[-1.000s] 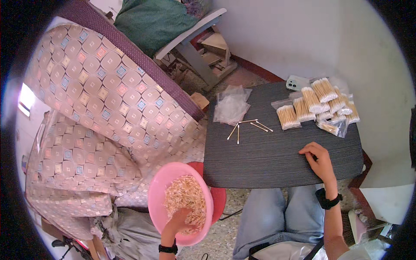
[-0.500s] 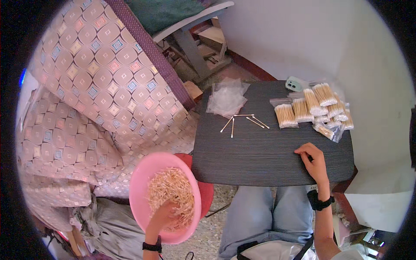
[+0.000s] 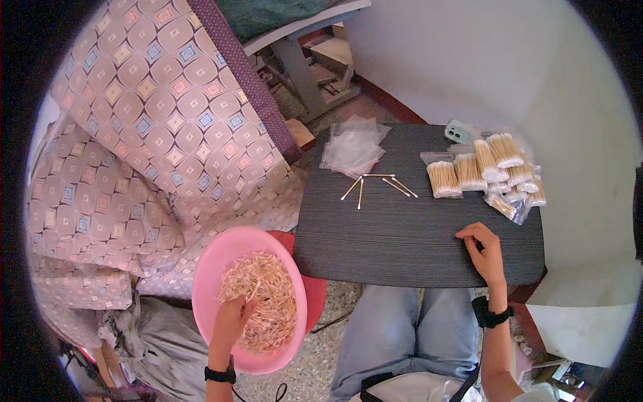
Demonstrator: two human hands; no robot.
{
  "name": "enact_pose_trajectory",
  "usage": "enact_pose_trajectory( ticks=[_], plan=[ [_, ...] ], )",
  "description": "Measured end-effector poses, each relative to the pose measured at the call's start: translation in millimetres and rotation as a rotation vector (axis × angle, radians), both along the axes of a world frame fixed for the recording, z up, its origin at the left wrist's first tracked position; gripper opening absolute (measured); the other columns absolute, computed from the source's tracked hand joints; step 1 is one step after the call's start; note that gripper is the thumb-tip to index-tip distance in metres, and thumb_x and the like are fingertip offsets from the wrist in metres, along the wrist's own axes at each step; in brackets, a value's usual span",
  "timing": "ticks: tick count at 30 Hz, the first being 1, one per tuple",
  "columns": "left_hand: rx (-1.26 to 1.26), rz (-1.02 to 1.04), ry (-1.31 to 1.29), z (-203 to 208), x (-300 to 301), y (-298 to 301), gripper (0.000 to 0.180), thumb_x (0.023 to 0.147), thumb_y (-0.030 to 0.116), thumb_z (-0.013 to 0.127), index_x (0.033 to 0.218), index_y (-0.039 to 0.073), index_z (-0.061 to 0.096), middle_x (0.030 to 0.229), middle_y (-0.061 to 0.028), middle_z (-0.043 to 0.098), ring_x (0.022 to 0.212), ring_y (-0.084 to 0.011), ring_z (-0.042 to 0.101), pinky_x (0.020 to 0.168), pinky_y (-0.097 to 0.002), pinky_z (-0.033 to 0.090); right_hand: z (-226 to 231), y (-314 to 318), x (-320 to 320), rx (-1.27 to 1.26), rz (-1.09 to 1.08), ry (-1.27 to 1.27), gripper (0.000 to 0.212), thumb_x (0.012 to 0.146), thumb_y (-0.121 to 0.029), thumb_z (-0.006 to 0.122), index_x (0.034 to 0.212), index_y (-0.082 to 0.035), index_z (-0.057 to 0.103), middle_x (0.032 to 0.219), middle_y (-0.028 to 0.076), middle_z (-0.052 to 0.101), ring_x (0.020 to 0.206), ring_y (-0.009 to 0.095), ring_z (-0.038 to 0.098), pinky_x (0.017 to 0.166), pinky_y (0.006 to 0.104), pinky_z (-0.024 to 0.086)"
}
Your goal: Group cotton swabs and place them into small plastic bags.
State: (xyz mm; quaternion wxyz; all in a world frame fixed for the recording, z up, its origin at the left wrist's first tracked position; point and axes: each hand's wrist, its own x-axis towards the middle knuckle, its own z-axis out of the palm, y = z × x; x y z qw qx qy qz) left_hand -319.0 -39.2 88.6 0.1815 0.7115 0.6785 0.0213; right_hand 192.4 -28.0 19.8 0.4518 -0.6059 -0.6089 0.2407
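Note:
Loose cotton swabs (image 3: 271, 311) fill a pink basin (image 3: 209, 268) at my lower left. My left hand (image 3: 231, 320) is over the heap inside the basin, its fingers pinched on a cotton swab (image 3: 254, 289) that sticks out past the fingertips. My right hand (image 3: 483, 251) rests on the dark table (image 3: 382, 248) near its right front edge, loosely bent, with a gap between thumb and fingers and nothing in it. Several single swabs (image 3: 380, 175) lie mid-table. Clear bags packed with swabs (image 3: 471, 173) are piled at the right.
Empty clear plastic bags (image 3: 353, 146) lie at the table's far left. A pale green phone (image 3: 458, 131) is by the far edge. A red stool (image 3: 315, 298) shows under the basin. Patterned cloth (image 3: 161, 100) hangs at left; a white wall (image 3: 482, 60) stands beyond the table.
My left hand has come up out of the swabs, toward the basin's left side, with a swab in its fingers. My right hand stays in place. The view has shifted slightly.

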Motion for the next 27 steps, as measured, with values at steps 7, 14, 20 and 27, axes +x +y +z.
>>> enact_pose_trajectory(
  ticks=[7,14,20,27],
  plan=[
    [0.160,0.009,0.032,-2,3,8,0.033,0.089,0.022,0.064,0.071,-0.001,0.050,0.062,-0.0213,0.053,0.059,-0.0381,0.054,0.055,-0.0454,0.039,1,0,0,0.026,0.011,-0.020,0.017,0.081,0.008,0.056,0.091,-0.001,0.067,0.087,0.012,0.062,0.079,0.024,0.061,0.070,0.0302,0.048],
    [0.205,-0.028,0.244,-5,13,22,0.032,0.092,0.029,0.057,0.074,0.002,0.057,0.065,-0.0183,0.060,0.066,-0.0383,0.060,0.060,-0.0479,0.045,1,0,3,0.027,0.009,-0.020,0.017,0.080,0.009,0.057,0.090,-0.001,0.066,0.088,0.011,0.063,0.080,0.025,0.062,0.071,0.0301,0.048],
    [0.269,0.089,0.203,-8,15,30,0.031,0.093,0.027,0.054,0.077,0.001,0.058,0.068,-0.0219,0.060,0.068,-0.0406,0.060,0.062,-0.0496,0.045,-3,0,5,0.067,0.051,-0.020,0.017,0.081,0.008,0.057,0.091,-0.001,0.066,0.089,0.011,0.063,0.082,0.026,0.062,0.070,0.0308,0.048],
    [0.470,0.052,0.105,37,55,46,0.031,0.094,0.022,0.054,0.076,-0.003,0.058,0.067,-0.0230,0.060,0.064,-0.0397,0.060,0.058,-0.0468,0.044,-1,-5,8,0.054,0.050,-0.004,0.015,0.082,0.006,0.056,0.090,-0.002,0.065,0.087,0.010,0.062,0.074,0.024,0.060,0.066,0.0304,0.047]
  ],
)
